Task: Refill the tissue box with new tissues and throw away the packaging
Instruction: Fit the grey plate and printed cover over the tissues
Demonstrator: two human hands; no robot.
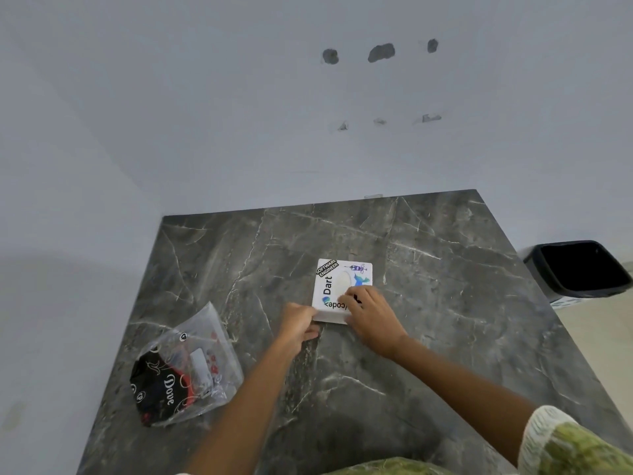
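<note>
A white square tissue box (337, 279) covered in stickers lies flat near the middle of the dark marble table (445, 320), with an oval slot on top. My left hand (297, 323) grips its near left corner. My right hand (370, 313) rests on its near right part, fingers over the lid. An empty clear plastic tissue wrapper (186, 368) with black and red print lies crumpled at the table's front left, apart from both hands.
A black bin (579, 269) stands on the floor beyond the table's right edge. Pale walls close off the table at the back and left. My patterned sleeve (561, 440) shows at the bottom right.
</note>
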